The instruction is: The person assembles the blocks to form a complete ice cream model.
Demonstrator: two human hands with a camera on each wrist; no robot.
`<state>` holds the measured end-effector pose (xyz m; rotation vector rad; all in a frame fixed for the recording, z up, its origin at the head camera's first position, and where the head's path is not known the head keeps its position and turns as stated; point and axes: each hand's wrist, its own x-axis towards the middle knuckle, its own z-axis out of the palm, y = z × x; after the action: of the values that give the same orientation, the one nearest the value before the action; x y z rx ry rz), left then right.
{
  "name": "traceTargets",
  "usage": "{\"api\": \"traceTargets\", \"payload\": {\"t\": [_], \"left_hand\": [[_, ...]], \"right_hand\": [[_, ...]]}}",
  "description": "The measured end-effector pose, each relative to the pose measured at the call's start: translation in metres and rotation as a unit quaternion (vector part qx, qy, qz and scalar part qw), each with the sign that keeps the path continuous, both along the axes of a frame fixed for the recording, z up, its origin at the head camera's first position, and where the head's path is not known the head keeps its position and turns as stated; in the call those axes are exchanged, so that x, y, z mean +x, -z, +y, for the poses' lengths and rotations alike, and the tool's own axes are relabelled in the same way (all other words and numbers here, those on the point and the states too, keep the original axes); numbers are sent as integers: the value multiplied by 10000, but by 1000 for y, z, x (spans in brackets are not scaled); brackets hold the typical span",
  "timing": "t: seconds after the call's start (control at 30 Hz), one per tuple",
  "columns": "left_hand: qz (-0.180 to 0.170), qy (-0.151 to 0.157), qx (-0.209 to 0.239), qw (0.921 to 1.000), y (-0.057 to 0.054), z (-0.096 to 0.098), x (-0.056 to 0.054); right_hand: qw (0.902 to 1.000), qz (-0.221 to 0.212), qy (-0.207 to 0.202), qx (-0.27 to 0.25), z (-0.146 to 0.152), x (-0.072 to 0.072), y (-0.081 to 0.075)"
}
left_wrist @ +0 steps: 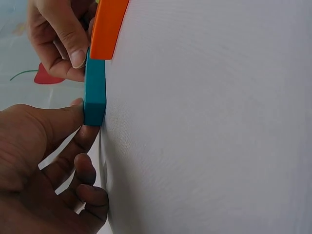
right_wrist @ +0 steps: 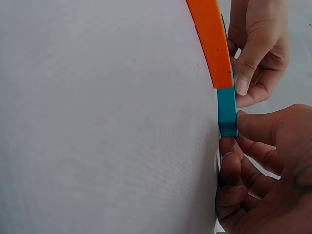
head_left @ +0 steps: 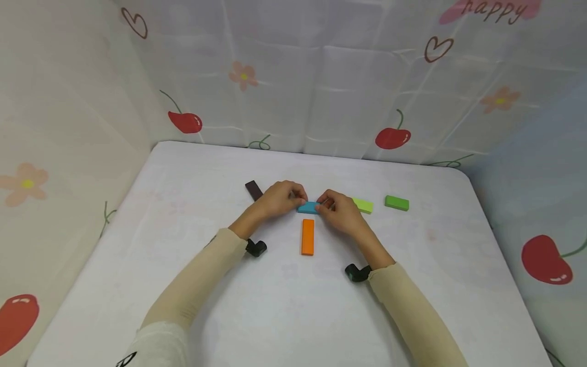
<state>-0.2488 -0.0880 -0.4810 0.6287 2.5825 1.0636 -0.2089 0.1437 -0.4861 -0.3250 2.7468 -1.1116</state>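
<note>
A blue block [head_left: 308, 207] lies flat on the white table, with a hand at each end of it. My left hand [head_left: 281, 198] pinches its left end between thumb and forefinger; the thumb [left_wrist: 66, 119] shows against its top in the left wrist view. At the opposite end my right hand [head_left: 341, 211] pinches it the same way, the other fingers curled beneath the palm. An orange block [head_left: 308, 237] lies just nearer to me, pointing lengthwise toward the blue one. Its near end overlaps the blue block in both wrist views.
A dark brown block [head_left: 254, 190] lies behind my left hand. Beyond my right hand are a yellow-green block [head_left: 363, 205], partly hidden by it, and a green block [head_left: 396, 203] farther right. Cloth with printed cherries hangs around the white table [head_left: 284, 316].
</note>
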Motion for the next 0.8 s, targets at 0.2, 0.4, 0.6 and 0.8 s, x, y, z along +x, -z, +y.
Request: {"api": "traceTargets", "payload": {"t": [0.2,0.4,0.6,0.8], "left_hand": [[5,18,-11,10000,2,0,6],[52,47,22,10000,2,0,11],[47,34,106,9999,2,-2,15],[84,37,102,9999,5,-3,18]], "right_hand": [[10000,28,-44,3,0,5,1],[9999,108,-68,28,0,9,0],[9998,145,-128,-39,1,10,2],[9995,159,-228,-122,2,12,0]]}}
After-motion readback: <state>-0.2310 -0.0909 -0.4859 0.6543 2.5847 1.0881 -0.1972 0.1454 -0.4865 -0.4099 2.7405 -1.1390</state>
